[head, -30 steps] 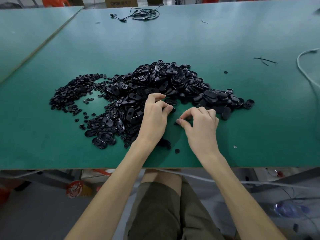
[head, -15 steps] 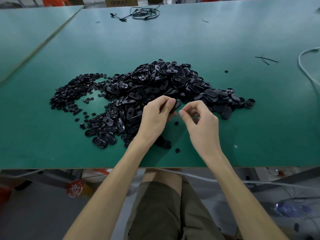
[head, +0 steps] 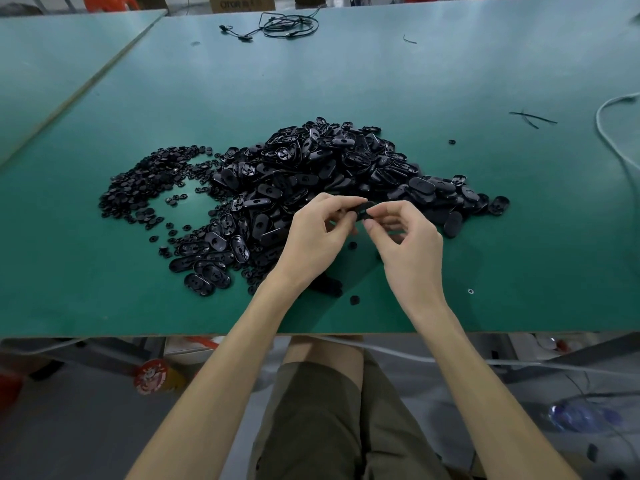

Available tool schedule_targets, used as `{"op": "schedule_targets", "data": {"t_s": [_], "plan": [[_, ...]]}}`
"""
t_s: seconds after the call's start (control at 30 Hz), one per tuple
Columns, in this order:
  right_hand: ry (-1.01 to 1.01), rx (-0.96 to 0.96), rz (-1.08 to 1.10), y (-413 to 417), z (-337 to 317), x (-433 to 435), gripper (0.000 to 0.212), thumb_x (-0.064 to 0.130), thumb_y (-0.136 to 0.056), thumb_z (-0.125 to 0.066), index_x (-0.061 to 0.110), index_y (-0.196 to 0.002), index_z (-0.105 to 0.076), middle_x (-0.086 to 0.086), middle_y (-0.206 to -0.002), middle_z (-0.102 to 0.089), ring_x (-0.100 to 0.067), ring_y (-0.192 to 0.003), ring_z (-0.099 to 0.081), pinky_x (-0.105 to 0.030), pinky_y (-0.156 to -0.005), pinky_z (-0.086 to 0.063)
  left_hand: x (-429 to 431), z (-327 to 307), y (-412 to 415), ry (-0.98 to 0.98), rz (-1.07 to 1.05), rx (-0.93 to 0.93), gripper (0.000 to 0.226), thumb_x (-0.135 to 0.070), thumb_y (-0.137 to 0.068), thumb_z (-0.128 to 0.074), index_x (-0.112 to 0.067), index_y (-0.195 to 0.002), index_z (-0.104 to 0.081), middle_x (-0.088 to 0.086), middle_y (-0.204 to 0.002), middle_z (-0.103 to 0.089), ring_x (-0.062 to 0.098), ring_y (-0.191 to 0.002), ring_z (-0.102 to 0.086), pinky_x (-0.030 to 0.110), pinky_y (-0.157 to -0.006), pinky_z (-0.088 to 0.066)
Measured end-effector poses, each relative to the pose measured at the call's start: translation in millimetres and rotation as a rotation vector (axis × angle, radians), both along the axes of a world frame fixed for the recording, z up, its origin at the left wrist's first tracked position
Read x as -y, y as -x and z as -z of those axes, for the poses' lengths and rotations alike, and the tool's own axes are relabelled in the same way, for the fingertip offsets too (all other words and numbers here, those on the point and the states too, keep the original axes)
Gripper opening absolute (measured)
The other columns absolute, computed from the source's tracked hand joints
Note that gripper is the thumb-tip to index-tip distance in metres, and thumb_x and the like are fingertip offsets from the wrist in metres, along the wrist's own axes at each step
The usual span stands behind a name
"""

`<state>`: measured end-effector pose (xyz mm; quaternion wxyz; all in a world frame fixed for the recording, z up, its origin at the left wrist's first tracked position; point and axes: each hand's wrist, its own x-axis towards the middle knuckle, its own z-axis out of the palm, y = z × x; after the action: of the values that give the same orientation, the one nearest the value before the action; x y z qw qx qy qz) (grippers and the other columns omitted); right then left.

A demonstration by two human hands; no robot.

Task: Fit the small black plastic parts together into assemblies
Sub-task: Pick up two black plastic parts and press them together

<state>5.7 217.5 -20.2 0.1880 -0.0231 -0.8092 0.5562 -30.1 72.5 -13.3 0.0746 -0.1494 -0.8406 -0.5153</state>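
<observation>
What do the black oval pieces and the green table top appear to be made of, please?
Oval pieces: likely moulded plastic, black, semi-gloss, given soft highlights. Table top: seemingly a matte green facing over board; a pale edge shows along the front.

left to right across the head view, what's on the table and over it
pile of small round parts, left hand, oval part pinched between both hands, right hand, small metal ring, white cable
</observation>
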Motion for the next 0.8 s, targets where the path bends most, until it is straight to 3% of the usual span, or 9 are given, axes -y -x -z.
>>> {"op": "schedule_targets", "data": {"t_s": [0.3,0.53,0.8], "plan": [[0.034,0.007,0.065,0.2,-0.8,-1.5,0.012,0.011,-0.095,-0.075,0.022,-0.100,-0.073,0.015,-0.090,-0.072,0.000,-0.089,-0.068,-0.013,-0.082,-0.051,0.4,-0.1,-1.5,-0.052,0.016,0.023,0.026,-0.001,-0.098,-0.066,-0.010,-0.121,-0.075,0.006,-0.108,-0.075,0.022,-0.093,-0.072,0.043,-0.089,-0.059],[0.052,0.006,0.079,-1.2,-2.2,-1.5,0.009,0.012,-0.094,-0.075,0.021,-0.096,-0.073,0.015,-0.087,-0.072,0.000,-0.085,-0.067,-0.009,-0.078,-0.048,1.8,3.1,0.0,-0.148,0.053,0.032,0.021,-0.005,-0.098,-0.069,-0.010,-0.116,-0.077,0.000,-0.100,-0.079,0.012,-0.086,-0.076,0.027,-0.085,-0.060],[0.051,0.018,0.081,-0.5,-2.0,-1.8,0.005,0.014,-0.095,-0.075,0.018,-0.097,-0.074,0.011,-0.089,-0.073,-0.006,-0.084,-0.068,-0.018,-0.079,-0.053,1.6,4.5,0.7,-0.134,0.071,0.032,0.019,-0.008,-0.097,-0.071,-0.013,-0.114,-0.078,0.001,-0.099,-0.079,0.018,-0.089,-0.075,0.041,-0.087,-0.061]]}}
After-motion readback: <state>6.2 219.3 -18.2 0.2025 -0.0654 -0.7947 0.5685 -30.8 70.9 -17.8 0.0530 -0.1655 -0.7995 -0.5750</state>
